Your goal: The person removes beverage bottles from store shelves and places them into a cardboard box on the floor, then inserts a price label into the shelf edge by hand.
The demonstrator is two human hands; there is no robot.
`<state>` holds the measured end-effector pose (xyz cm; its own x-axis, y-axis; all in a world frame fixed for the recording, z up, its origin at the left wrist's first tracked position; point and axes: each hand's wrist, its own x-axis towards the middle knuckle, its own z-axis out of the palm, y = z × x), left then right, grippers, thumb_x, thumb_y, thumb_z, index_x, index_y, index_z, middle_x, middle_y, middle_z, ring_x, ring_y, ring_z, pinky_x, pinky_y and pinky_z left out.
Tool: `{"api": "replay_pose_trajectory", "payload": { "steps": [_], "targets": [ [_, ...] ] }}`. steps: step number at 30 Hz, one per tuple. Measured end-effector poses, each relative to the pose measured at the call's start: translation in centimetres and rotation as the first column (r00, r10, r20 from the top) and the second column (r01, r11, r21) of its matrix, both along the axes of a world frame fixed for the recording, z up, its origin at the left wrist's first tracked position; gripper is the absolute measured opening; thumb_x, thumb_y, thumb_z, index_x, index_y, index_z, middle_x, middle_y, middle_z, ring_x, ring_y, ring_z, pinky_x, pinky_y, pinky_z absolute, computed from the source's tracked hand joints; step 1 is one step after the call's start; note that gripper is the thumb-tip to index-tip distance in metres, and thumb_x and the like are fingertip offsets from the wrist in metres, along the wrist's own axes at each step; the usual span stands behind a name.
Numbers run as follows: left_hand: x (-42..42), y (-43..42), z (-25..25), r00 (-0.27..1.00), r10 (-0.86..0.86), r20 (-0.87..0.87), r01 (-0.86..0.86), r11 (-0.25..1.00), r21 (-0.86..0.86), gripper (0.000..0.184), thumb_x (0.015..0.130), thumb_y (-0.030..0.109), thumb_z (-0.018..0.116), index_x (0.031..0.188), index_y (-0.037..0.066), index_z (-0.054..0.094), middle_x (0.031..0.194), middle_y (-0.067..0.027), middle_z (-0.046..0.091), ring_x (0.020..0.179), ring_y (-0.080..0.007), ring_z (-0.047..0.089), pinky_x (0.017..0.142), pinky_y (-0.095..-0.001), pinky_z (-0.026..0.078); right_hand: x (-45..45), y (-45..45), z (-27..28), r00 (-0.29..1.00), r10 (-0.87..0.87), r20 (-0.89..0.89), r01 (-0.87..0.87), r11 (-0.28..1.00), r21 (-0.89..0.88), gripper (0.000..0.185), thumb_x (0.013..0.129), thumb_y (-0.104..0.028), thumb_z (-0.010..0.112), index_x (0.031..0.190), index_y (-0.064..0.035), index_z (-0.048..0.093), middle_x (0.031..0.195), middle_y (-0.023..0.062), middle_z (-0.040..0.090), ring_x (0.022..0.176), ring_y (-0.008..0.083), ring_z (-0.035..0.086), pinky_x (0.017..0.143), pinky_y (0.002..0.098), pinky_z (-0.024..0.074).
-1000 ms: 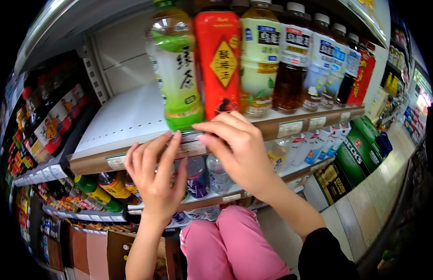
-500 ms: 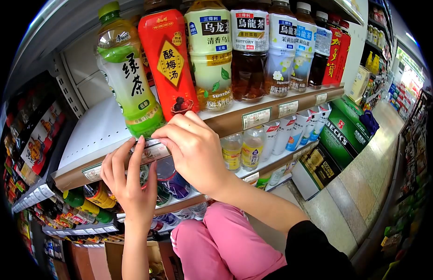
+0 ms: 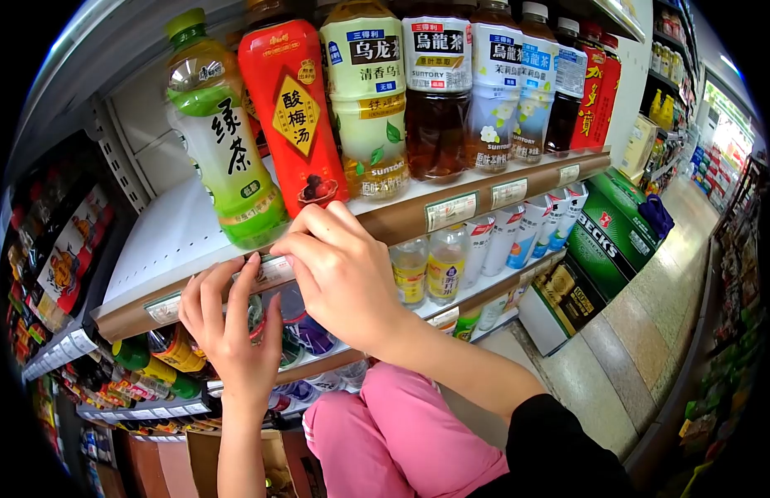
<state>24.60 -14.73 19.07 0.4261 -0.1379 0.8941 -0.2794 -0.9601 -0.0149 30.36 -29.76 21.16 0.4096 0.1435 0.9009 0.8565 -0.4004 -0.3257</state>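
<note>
A price label (image 3: 273, 272) sits in the brown strip (image 3: 385, 222) along the shelf's front edge, between my two hands. My left hand (image 3: 234, 336) is at the label's left end, with its fingertips on the strip and its fingers stretched out and apart. At the right end, my right hand (image 3: 345, 278) has its thumb and fingers bent together in a pinch on the label. Just above them stand a green tea bottle (image 3: 227, 149) and a red plum drink bottle (image 3: 295, 124).
Several oolong tea bottles (image 3: 439, 83) stand further right on the same shelf. Below are soda water bottles (image 3: 445, 266) and white cartons (image 3: 505, 236). Green beer cases (image 3: 609, 224) stand at the shelf's end, beside the tiled aisle (image 3: 617, 357). An open cardboard box (image 3: 204, 465) is on the floor.
Both hands stay at the price label, with only slight finger shifts. The view has moved a little, so the bottles appear slightly further left.
</note>
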Motion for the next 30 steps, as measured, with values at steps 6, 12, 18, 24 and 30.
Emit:
{"api": "replay_pose_trajectory", "payload": {
  "steps": [6, 12, 18, 24, 30],
  "targets": [
    [0.0, -0.2, 0.2, 1.0, -0.024, 0.012, 0.024, 1.0, 0.0, 0.057, 0.068, 0.004, 0.077, 0.123, 0.008, 0.065, 0.113, -0.0099, 0.059, 0.11, -0.0316, 0.052, 0.1, -0.0442, 0.035, -0.2, -0.2, -0.3, 0.994, -0.036, 0.103, 0.038, 0.999, -0.019, 0.017, 0.073, 0.001, 0.067, 0.09, -0.0038, 0.069, 0.09, 0.0051, 0.056, 0.09, 0.0249, 0.058, 0.067, 0.0359, 0.0532],
    [0.0, -0.3, 0.2, 1.0, -0.012, 0.008, 0.012, 1.0, 0.005, 0.057, 0.066, 0.006, 0.079, 0.122, 0.01, 0.065, 0.114, -0.0076, 0.059, 0.112, -0.0304, 0.051, 0.1, -0.0432, 0.034, -0.6, -0.3, -0.8, 0.992, -0.08, 0.097, 0.084, 0.996, -0.035, 0.027, 0.071, 0.003, 0.066, 0.096, -0.0047, 0.069, 0.094, 0.0049, 0.056, 0.088, 0.0259, 0.056, 0.068, 0.0371, 0.0524],
    [-0.1, -0.2, 0.3, 1.0, -0.004, -0.001, 0.004, 1.0, -0.01, 0.05, 0.072, 0.016, 0.077, 0.12, 0.011, 0.066, 0.115, -0.0044, 0.06, 0.11, -0.0279, 0.052, 0.101, -0.0478, 0.033, -0.8, -0.3, -1.5, 0.992, -0.096, 0.077, 0.1, 0.994, -0.043, 0.032, 0.071, 0.003, 0.066, 0.101, -0.0072, 0.072, 0.095, 0.0035, 0.058, 0.087, 0.0246, 0.056, 0.064, 0.0368, 0.0519],
    [0.4, 0.1, 2.4, 0.993, -0.032, 0.115, 0.043, 0.994, -0.096, 0.049, 0.075, 0.016, 0.077, 0.122, 0.008, 0.065, 0.11, -0.0063, 0.062, 0.106, -0.0269, 0.053, 0.094, -0.0417, 0.033, -0.8, -0.2, -1.5, 0.99, -0.095, 0.101, 0.096, 0.995, -0.009, 0.037, 0.074, 0.002, 0.068, 0.109, -0.0095, 0.073, 0.099, 0.0039, 0.06, 0.084, 0.0247, 0.057, 0.064, 0.0361, 0.0513],
    [3.5, 0.1, 6.7, 0.987, -0.058, 0.153, 0.108, 0.932, -0.346, 0.059, 0.078, 0.023, 0.078, 0.129, 0.004, 0.056, 0.119, -0.0123, 0.061, 0.112, -0.0318, 0.052, 0.096, -0.0438, 0.035, -1.3, -1.0, -0.7, 0.993, -0.063, 0.102, 0.062, 0.998, 0.018, 0.045, 0.076, 0.002, 0.069, 0.119, -0.0111, 0.07, 0.103, 0.0069, 0.06, 0.088, 0.0278, 0.057, 0.073, 0.0392, 0.0503]
  ]
}}
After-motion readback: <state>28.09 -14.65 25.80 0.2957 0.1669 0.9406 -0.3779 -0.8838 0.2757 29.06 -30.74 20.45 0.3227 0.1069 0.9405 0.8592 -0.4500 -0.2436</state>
